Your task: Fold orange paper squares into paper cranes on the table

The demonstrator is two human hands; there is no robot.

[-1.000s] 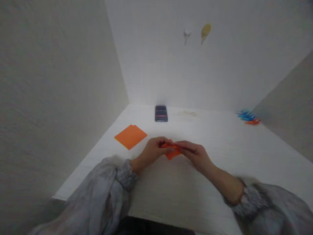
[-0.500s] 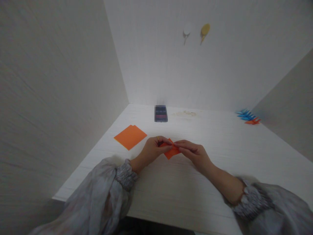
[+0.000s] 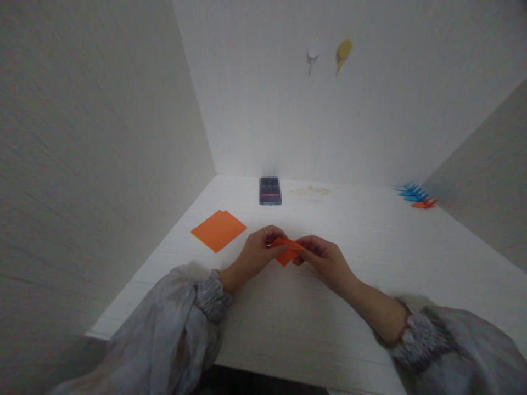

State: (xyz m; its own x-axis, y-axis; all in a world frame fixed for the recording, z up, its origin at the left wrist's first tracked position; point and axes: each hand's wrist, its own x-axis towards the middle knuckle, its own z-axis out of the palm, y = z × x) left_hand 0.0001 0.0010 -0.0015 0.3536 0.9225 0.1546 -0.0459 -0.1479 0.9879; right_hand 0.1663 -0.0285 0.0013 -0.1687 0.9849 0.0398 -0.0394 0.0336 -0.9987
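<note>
The grip of the left hand point(image 3: 258, 249) was closed on the left side of a small folded orange paper point(image 3: 287, 252), and the right hand point(image 3: 323, 253) pinched its right corner. The paper sat between the two hands, over the middle of the desk point(image 3: 267, 323); in the dim blur I could not tell whether it touched the surface. With so small a piece, an uneven pull from either side could have skewed a crease, and a hard thumb might have crumpled a tip. Both wrists angled inward, forearms reaching up from either side, the right one bare below its gathered cuff point(image 3: 426, 337). The loose left sleeve point(image 3: 164, 312), swung outward, might have nudged the orange sheets point(image 3: 218, 231) beyond it
</note>
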